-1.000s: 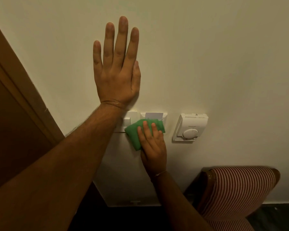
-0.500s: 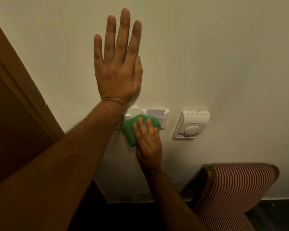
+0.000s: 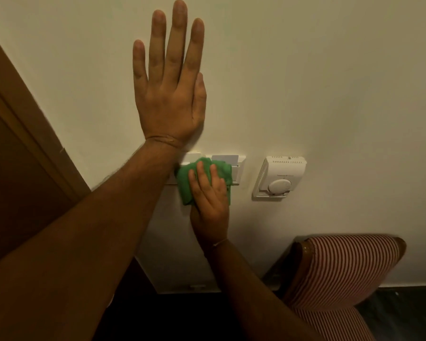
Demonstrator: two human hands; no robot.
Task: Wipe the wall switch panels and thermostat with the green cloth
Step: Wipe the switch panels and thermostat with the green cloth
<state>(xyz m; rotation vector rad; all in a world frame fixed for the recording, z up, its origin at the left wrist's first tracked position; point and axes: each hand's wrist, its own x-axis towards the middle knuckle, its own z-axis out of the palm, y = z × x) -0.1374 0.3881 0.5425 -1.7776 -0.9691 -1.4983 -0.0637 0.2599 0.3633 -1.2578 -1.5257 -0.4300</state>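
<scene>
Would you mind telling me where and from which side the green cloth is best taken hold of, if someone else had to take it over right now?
Probably by the bare lower-left corner of the green cloth, coming from the left and below. The right hand presses flat over its middle and right side against the switch panel, so only that edge is free to pinch. The left hand rests open on the wall above.

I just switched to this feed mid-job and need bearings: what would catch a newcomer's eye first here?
The left hand stands out first, spread flat on the cream wall above the switch panels. Just below it, the right hand presses the green cloth over those panels. The white thermostat sits uncovered to their right, above a striped chair back.
</scene>
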